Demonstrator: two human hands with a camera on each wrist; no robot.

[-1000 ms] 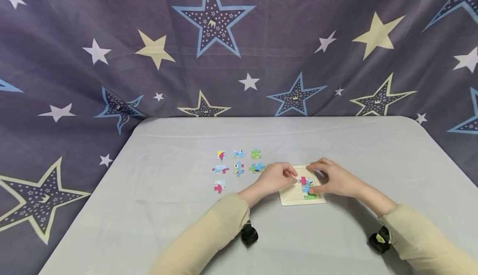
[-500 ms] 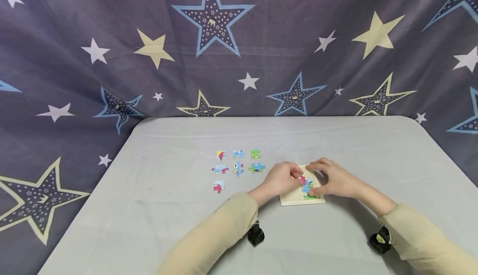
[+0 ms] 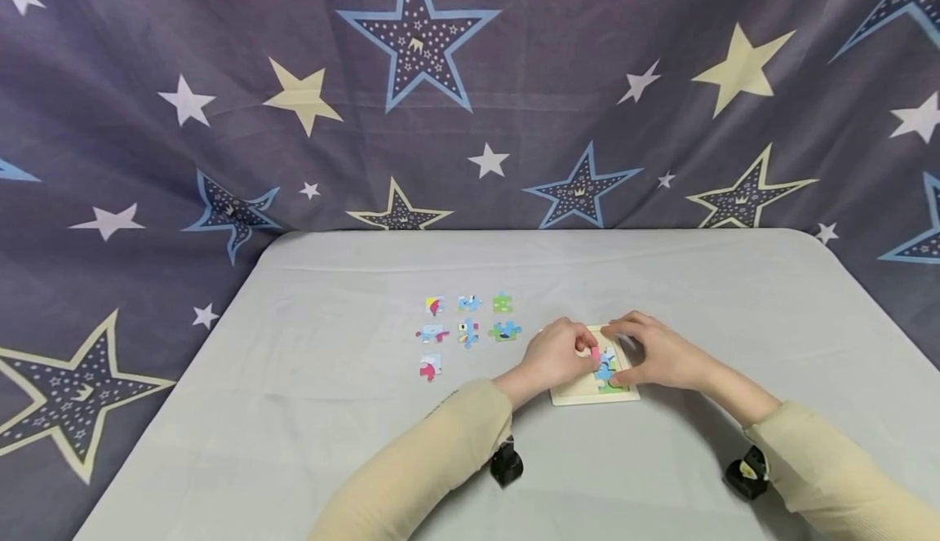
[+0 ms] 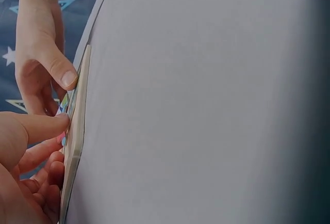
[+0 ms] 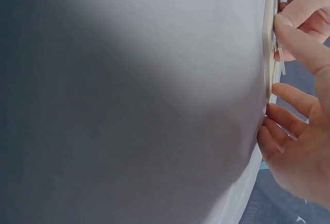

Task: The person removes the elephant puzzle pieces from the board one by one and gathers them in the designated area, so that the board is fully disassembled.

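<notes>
Low on the table lies a shallow wooden puzzle tray (image 3: 576, 394) with a few joined puzzle pieces (image 3: 605, 374), blue, green and pink, in its right part. My left hand (image 3: 556, 359) pinches a pink puzzle piece (image 3: 596, 354) between thumb and forefinger at the left edge of the joined pieces; the fingers hide part of it. In the right wrist view, a piece's edge (image 5: 282, 63) stands tilted off the tray. My right hand (image 3: 664, 353) spans the tray's right side, thumb on the pieces and fingertips at the far rim, its fingers fairly straight in the right wrist view.
Several loose puzzle pieces lie in rows left of the tray, among them a green piece (image 3: 503, 303), a blue-and-green piece (image 3: 506, 330) and a red-and-blue piece (image 3: 431, 367). A starry curtain (image 3: 470, 117) hangs behind the grey table (image 3: 330, 443).
My left hand has moved right, over the tray's left part, bringing its fingertips onto the pink piece beside the joined pieces. The right hand and the loose pieces have stayed put.
</notes>
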